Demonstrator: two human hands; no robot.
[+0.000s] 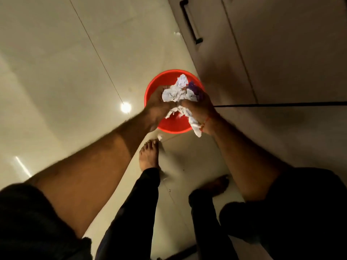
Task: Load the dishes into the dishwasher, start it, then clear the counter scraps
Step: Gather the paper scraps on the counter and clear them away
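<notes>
A bundle of crumpled white paper scraps (pixel 178 94) with a purple piece (pixel 194 89) is held between both hands, directly above a red bucket (pixel 163 79) that stands on the floor. My left hand (pixel 156 102) cups the bundle from the left, fingers curled around it. My right hand (pixel 200 107) grips it from the right; a strip of paper hangs down past the wrist, which wears a red thread. A small white scrap (pixel 160 136) lies on the floor beside the bucket.
Glossy beige floor tiles (pixel 75 72) spread to the left. A cabinet front with a black handle (pixel 190 20) rises at the right. My bare feet (pixel 149 156) stand just before the bucket. A dark edge (pixel 281 104) crosses at the right.
</notes>
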